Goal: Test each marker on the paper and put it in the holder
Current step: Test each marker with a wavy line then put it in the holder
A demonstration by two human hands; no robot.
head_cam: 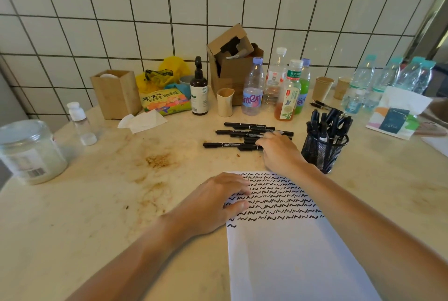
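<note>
A white paper [291,252] lies in front of me, its upper part filled with rows of black squiggles. My left hand [218,201] rests on the paper's top left corner with relaxed fingers, holding it flat. Beyond the paper lies a loose pile of black markers [244,131]. My right hand [278,150] reaches over the pile's right end, and its fingers curl down on the nearest black marker [230,145]; the thumb is hidden. A black mesh holder [323,153] with several markers standing in it is just right of that hand.
Against the tiled wall stand several bottles [253,87], paper cups [322,87], a cardboard box [232,65], a dark spray bottle [198,87] and a wooden box [116,92]. A lidded jar [29,150] stands at far left, a tissue pack [397,116] at far right.
</note>
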